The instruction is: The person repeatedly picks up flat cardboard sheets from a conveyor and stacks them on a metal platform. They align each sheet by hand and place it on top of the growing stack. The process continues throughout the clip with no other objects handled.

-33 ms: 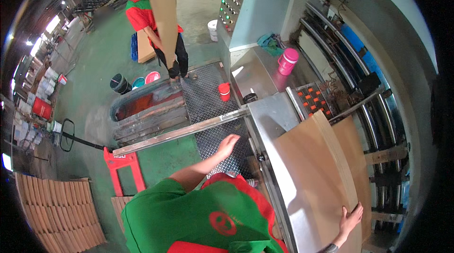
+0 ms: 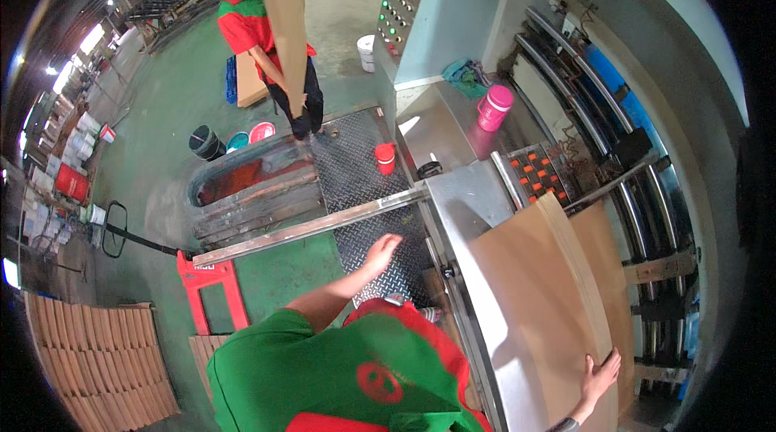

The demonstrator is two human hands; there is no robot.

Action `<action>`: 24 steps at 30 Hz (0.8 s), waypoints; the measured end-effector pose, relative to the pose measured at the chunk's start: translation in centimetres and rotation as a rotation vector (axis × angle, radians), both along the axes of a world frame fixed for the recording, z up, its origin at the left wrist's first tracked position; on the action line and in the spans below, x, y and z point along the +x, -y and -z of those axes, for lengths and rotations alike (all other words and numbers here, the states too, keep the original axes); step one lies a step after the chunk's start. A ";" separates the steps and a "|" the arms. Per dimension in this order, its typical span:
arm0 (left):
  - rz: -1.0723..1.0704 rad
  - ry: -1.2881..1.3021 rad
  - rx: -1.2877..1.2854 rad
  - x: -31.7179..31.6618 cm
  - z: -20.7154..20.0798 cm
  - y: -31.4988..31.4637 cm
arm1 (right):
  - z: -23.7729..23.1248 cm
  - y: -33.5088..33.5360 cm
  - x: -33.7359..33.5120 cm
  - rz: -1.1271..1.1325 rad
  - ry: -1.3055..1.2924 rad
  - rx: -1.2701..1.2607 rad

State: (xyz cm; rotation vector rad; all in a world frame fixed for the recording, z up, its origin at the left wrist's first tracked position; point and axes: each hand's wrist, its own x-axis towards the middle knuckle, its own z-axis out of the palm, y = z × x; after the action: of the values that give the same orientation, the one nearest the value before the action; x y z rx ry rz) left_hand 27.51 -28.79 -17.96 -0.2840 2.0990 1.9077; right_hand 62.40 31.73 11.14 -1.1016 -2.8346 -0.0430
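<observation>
My right hand [image 2: 596, 381] rests with spread fingers on the edge of a stack of brown cardboard sheets [image 2: 529, 282], which lies on a metal machine table [image 2: 473, 258]. Another cardboard sheet [image 2: 602, 258] sits just beyond the stack, toward the rollers. To the left, my left hand [image 2: 383, 254] hangs in the air above a diamond-plate step [image 2: 356, 250]. Nothing is in it, and its fingers are loosely extended. A metal rail [image 2: 315, 224] crosses beyond that hand.
A co-worker [image 2: 242, 32] stands ahead, holding a tall cardboard sheet [image 2: 284, 36]. Machine rollers [image 2: 647, 210] line the right side. A red container [image 2: 385, 159] stands on the step, a pink jug [image 2: 495, 107] on the machine. Left are a red pallet jack [image 2: 212, 286] and stacked cardboard [image 2: 97, 359].
My left hand has shifted slightly left and down. The co-worker and the upright sheet have moved a little to the right. My right hand stays on the stack.
</observation>
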 end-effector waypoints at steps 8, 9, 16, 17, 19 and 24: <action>-0.386 -0.200 -0.118 -0.1 2.4 11.8 | 1.7 -2.7 1.1 -0.162 -0.063 0.125; -0.472 -0.163 -0.052 -0.6 1.2 12.3 | 1.7 -2.9 1.1 -0.170 -0.060 0.124; -0.628 -0.716 -0.065 -8.1 -13.8 18.9 | 1.0 -2.5 0.6 -0.132 -0.001 0.078; -0.643 -0.815 -0.100 -9.4 -16.7 20.2 | 0.8 -2.5 0.6 -0.145 -0.001 0.078; -0.617 -0.984 -0.031 -12.6 -22.9 22.5 | 0.6 -2.5 0.3 -0.120 0.005 0.040; -0.400 -1.269 0.035 -21.6 -37.8 25.5 | 0.5 -2.4 -0.1 -0.122 -0.022 0.007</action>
State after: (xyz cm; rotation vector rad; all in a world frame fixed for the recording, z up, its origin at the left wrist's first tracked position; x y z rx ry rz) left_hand 5.94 -54.29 19.80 0.8071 2.8285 2.7751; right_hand 62.33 34.10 10.65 -0.9201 -2.8730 -0.0316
